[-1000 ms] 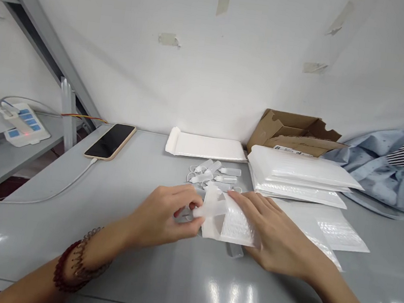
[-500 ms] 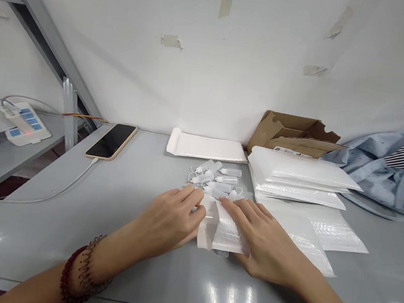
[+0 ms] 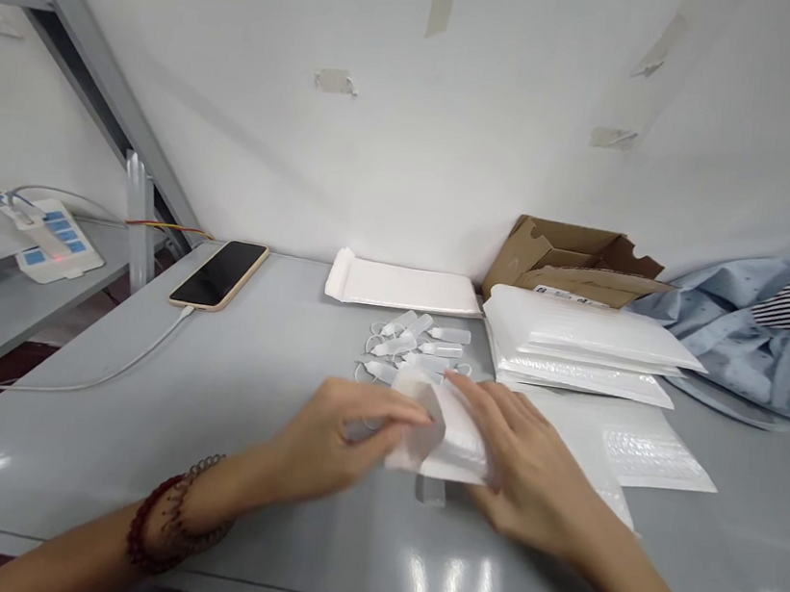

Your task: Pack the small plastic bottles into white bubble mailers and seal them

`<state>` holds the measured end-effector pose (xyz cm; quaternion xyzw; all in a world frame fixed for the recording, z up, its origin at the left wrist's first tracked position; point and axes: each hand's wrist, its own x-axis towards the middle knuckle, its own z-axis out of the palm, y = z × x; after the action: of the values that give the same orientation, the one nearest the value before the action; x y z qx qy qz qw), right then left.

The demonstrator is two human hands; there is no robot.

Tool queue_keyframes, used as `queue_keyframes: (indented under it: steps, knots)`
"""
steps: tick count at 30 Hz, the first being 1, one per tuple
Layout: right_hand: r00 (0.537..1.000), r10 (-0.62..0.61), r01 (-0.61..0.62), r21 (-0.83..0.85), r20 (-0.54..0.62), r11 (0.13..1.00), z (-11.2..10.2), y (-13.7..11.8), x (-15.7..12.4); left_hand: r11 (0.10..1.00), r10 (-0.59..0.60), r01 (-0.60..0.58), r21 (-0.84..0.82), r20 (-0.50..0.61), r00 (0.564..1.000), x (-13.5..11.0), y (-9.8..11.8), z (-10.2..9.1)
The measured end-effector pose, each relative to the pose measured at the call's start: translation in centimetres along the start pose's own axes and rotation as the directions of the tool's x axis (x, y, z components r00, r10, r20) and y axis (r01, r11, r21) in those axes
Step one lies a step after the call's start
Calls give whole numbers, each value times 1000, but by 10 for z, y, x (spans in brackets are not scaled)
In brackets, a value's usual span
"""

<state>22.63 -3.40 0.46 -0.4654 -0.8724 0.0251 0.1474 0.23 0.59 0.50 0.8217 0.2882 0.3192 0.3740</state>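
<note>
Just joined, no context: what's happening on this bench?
A person is working a small white bubble mailer on the grey table with both bare hands. The right hand presses it flat while the left hand fingers its open flap end. Just beyond lie small plastic dropper bottles, a stack of bubble mailers to the right, and a phone on a cable.

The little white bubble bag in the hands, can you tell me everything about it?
The bubble bag is a small white padded mailer with a bumpy, shiny plastic skin. It lies low over the grey table, its left end flap bent up. The left hand pinches that flap; the right hand presses flat on its right side. Small clear bottles lie just behind it.
</note>
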Motion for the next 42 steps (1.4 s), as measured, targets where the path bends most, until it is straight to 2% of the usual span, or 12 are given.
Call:
queue_keyframes:
  steps: [2, 5, 8, 14, 16, 19, 22, 25, 31, 35, 39, 42]
  knots:
    - [998, 57, -58, -21, -41, 998, -8, 8, -2, 990, -126, 131, 46, -108, 986, 3, -5, -10]
    - [991, 107, -110, -44, -83, 993, -16, 18, -4, 936, -254, 254, 245, -32, 967, 6, -15, -21]
    - [987, 133, -139, -60, -95, 989, -17, 23, -4, 902, -285, 225, 369, 118, 951, 5, -22, -19]
    - [989, 133, -137, -58, -60, 989, -13, 23, -3, 815, -335, 129, 566, 278, 900, 1, -12, 6]
    - [989, 140, -142, -50, -42, 989, -13, 23, -3, 824, -360, 154, 545, 293, 886, 1, -7, 2]
    - [986, 165, -166, -81, -15, 983, -13, 24, -2, 883, -418, 304, 358, 306, 855, 2, -1, -24]
    - [981, 192, -190, -115, 6, 975, -13, 25, -2, 859, -511, 474, 194, 286, 810, 2, 4, -55]
    - [986, 166, -162, -102, 35, 982, -11, 23, -2, 854, -514, 512, 90, 292, 806, 2, 8, -68]
    - [998, 6, -2, -61, 67, 998, -2, 7, -2, 914, -402, 399, 70, 274, 874, 3, 8, -49]
    - [991, -90, 93, -23, 99, 995, 5, -6, 0, 967, -245, 210, 144, 302, 921, 3, 3, -29]
    - [989, -110, 112, -16, 96, 994, 11, -12, 1, 975, -6, -36, 217, 190, 982, 0, -6, -3]
    - [993, -100, 101, -12, 67, 995, 15, -12, 1, 977, 93, -114, 180, 122, 988, -3, -9, 13]
